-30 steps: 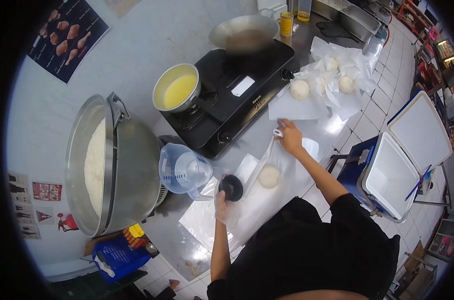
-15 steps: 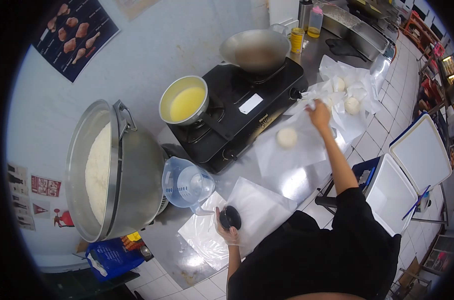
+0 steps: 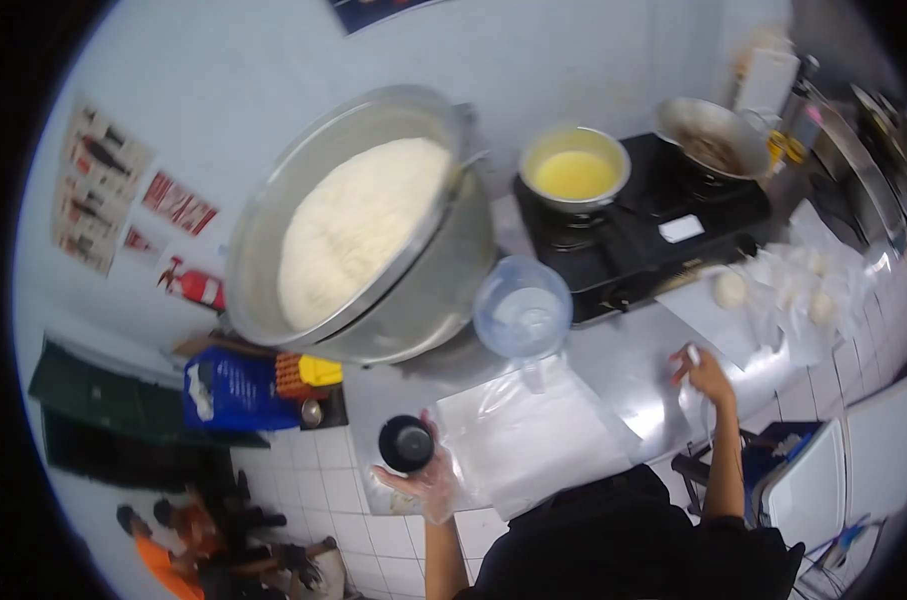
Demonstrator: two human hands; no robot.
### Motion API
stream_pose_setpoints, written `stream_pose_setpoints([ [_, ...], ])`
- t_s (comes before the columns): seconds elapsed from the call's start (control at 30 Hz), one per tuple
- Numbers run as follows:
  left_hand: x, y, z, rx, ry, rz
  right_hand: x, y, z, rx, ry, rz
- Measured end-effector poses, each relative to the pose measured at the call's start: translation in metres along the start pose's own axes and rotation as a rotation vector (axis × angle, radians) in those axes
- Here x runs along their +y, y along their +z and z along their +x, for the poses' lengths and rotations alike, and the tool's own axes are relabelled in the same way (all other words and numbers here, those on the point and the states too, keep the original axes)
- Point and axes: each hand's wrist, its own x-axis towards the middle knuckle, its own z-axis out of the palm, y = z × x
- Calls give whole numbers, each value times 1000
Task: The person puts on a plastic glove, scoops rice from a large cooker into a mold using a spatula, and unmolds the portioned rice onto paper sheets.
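Note:
A small round black cup rests in my left hand, which wears a clear plastic glove. Fingers support it from below and beside, over the table's left end. My right hand hangs above the steel table, its fingers loosely curled and apart, slightly blurred. Nothing plainly held shows in it. Beneath my hands lie sheets of white paper. White rice balls sit on paper at the table's right, apart from my right hand.
A large metal pot filled with white rice stands at the left. Beside it is a clear plastic jug. A black stove carries a pan of yellow liquid and a wok. An open white cooler stands at right.
My right hand has drawn back from the papers by the rice balls. My left hand has moved left with the black cup, away from the paper stack. The view has swung left.

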Motion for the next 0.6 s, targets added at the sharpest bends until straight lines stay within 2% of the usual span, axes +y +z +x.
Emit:
stream_pose_setpoints([
  [0.03,25,12,16,64,11,-70,-10,27,-5,-20,-2,-64],
  [0.07,93,44,31,104,-250,-449,-17,50,-9,-33,-4,-126],
  [0.1,128,66,46,142,-117,-192,-17,68,-9,-18,-45,-143],
  [0.13,158,73,64,143,-112,-56,-16,84,-6,2,-85,-159],
  [0.17,183,76,94,-59,2,61,-12,99,-2,23,-121,-174],
  [0.2,202,94,117,-48,75,27,-7,110,3,69,-138,-182],
  [0.23,227,105,148,-350,210,139,-22,114,0,72,-131,-176],
  [0.27,243,118,186,-429,356,313,-42,114,-7,77,-122,-170],
  [0.3,262,146,202,-458,269,482,-50,115,-7,123,-136,-179],
  [0.33,260,166,235,-535,385,704,-53,114,-8,171,-150,-189],
  [0.4,236,195,300,-612,448,1218,-69,110,-14,256,-156,-190],
  [0.43,216,209,325,-672,350,1304,-79,105,-21,292,-149,-182],
  [0.5,196,237,347,-803,303,1654,-89,95,-30,362,-137,-173],
  [0.6,139,225,394,-934,556,1940,-64,76,-24,501,-167,-212],
])
